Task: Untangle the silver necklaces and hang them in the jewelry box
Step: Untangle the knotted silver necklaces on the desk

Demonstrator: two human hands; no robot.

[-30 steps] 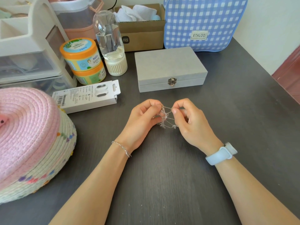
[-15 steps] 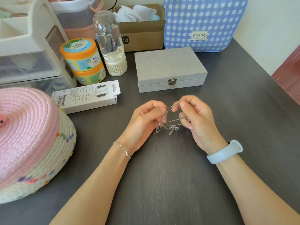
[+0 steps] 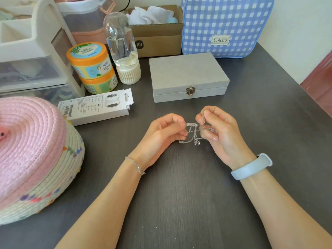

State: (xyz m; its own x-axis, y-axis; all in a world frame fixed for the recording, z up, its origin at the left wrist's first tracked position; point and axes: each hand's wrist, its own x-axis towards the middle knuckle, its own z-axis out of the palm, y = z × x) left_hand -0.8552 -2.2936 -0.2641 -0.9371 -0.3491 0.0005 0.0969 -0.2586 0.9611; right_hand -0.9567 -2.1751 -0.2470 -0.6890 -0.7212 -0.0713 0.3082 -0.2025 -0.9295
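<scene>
At centre frame I see the left hand (image 3: 161, 135) and the right hand (image 3: 220, 133) held just above the dark wood-grain worktop (image 3: 179, 194), both with fingers curled and pinching the tangle of thin silver necklaces (image 3: 193, 132). The chains are stretched between the two hands in crossing strands, with loose ends and a small pendant hanging at the lower edge. I judge the untangling step to be in progress: the strands still cross one another and no necklace is separated.

Further back, above the hands, the flat grey velvet jewelry box (image 3: 188, 76) sits on the worktop with its lid down and its brass clasp (image 3: 190, 91) fastened. Opening it and hanging the necklaces remain to be done.

I cannot count the chains or trace any knot; the strands are too fine. The left fingertips hide part of the tangle. The box interior is not visible.
</scene>
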